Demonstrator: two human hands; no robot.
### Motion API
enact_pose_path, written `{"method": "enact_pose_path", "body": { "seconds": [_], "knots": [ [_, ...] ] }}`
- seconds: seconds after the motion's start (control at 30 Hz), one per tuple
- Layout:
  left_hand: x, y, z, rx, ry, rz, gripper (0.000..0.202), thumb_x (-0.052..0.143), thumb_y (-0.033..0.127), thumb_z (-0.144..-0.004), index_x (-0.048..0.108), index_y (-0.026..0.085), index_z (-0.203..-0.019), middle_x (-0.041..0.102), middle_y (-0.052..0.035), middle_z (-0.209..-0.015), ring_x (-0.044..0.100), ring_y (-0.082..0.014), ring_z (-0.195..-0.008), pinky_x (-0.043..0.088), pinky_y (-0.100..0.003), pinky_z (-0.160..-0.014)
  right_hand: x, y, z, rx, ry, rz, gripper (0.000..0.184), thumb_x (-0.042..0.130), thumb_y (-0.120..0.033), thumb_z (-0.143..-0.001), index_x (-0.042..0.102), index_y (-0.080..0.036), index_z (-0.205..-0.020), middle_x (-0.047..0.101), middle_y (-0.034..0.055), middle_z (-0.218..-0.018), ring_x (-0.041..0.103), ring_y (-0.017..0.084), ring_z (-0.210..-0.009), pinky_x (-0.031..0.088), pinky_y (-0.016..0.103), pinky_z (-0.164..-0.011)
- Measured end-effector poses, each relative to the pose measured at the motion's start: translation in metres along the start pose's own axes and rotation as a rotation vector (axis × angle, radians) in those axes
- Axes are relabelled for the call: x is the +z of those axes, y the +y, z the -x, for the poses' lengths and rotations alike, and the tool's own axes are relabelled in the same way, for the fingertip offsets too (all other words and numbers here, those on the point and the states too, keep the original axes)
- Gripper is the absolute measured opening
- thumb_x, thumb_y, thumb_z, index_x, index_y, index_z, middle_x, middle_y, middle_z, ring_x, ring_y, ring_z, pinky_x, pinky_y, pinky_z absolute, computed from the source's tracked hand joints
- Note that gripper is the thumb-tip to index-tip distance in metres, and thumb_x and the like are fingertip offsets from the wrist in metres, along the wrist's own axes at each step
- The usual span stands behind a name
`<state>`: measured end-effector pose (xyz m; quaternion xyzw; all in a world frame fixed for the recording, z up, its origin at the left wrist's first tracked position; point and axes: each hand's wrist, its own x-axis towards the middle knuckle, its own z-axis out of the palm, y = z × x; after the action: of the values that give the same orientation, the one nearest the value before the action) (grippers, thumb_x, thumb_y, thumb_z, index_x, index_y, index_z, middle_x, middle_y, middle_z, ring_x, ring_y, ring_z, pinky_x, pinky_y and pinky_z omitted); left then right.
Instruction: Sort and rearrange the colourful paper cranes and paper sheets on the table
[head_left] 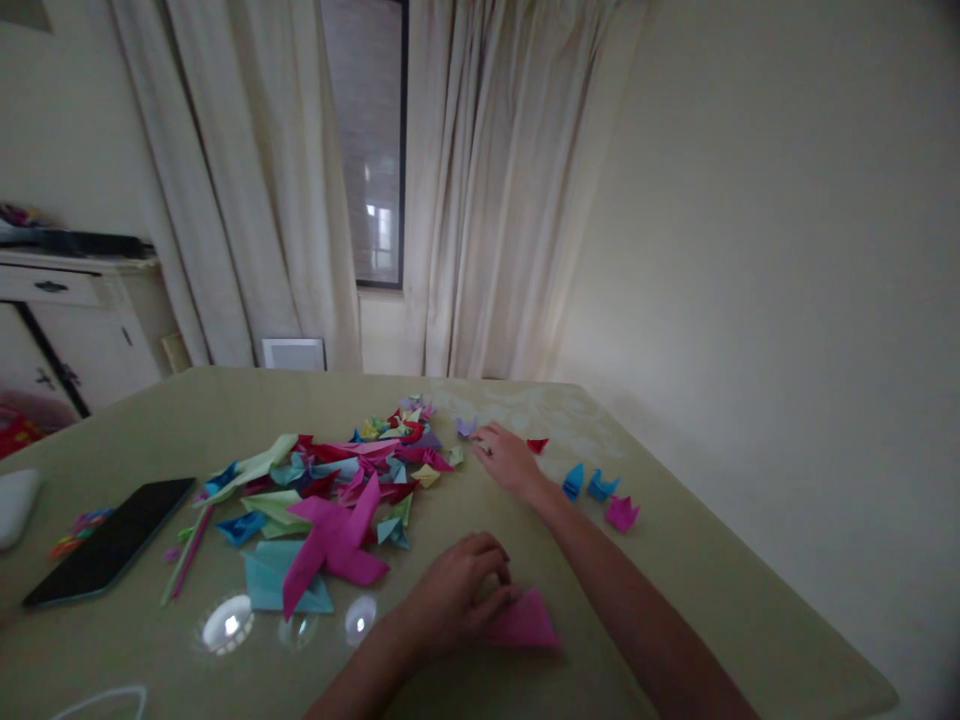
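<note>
Our forearms (622,590) enter over the lower edge, nearest the camera, with a white cord (141,692) at the left on the table (712,610). We have the left hand (469,590) curled at the pink paper (531,620), which lies on the near part of the tabletop; we cannot tell whether its fingers pinch the paper or only press it. Our right hand (506,458) is farther out, fingers bent and close together beside a purple piece (466,428); we cannot tell whether they touch it. To its right we see a red piece (537,445), two blue pieces (574,482) and a small pink piece (622,513). Left of our hands is a heap (360,452) of folded paper, with a pink star (337,540) partly over a light blue piece (262,580). Farther left lie two straws (191,556) and a dark-screened device (112,540).
</note>
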<state>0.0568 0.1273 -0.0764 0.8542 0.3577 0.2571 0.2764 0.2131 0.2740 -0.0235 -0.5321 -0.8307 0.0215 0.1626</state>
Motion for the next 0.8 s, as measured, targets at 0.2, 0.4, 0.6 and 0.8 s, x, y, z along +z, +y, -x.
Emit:
{"method": "enact_pose_path", "body": {
  "seconds": [0.2,0.4,0.6,0.8],
  "knots": [
    [0.022,-0.023,-0.003,-0.014,0.063,-0.263,0.035,0.063,0.018,-0.091,0.071,0.021,-0.125,0.075,-0.0121,-0.128,0.069,-0.0306,-0.12,0.055,-0.047,-0.106,0.029,-0.111,0.004,-0.555,-0.073,-0.041,0.034,0.061,-0.044,-0.104,0.066,-0.02,-0.128,0.07,0.0125,-0.124,0.07,0.026,-0.105,0.057,0.036,-0.087],
    [0.034,-0.046,-0.006,-0.005,0.122,-0.392,0.041,0.061,0.011,-0.086,0.073,0.019,-0.125,0.078,-0.0142,-0.123,0.073,-0.0336,-0.113,0.057,-0.05,-0.105,0.058,-0.146,-0.017,-0.267,-0.2,-0.353,0.043,0.079,-0.029,-0.083,0.063,-0.018,-0.122,0.076,0.0088,-0.101,0.072,0.028,-0.09,0.055,0.036,-0.075],
    [0.018,-0.036,-0.008,-0.046,0.21,-0.42,0.033,0.058,0.012,-0.092,0.07,0.019,-0.122,0.074,-0.0124,-0.126,0.068,-0.03,-0.119,0.054,-0.047,-0.107,0.038,-0.122,-0.029,-0.226,-0.037,-1.021,0.039,0.075,-0.023,-0.082,0.059,-0.023,-0.118,0.071,-0.0024,-0.089,0.068,0.015,-0.075,0.053,0.024,-0.066],
    [-0.006,-0.03,-0.006,-0.239,0.243,-0.477,0.029,0.05,0.007,-0.095,0.07,0.021,-0.111,0.073,-0.0075,-0.111,0.067,-0.0256,-0.109,0.052,-0.039,-0.099,-0.006,-0.026,0.006,0.051,0.337,-1.167,0.044,0.078,-0.038,-0.077,0.056,-0.023,-0.113,0.067,-0.0043,-0.075,0.067,0.016,-0.065,0.053,0.026,-0.06]
  ]
}}
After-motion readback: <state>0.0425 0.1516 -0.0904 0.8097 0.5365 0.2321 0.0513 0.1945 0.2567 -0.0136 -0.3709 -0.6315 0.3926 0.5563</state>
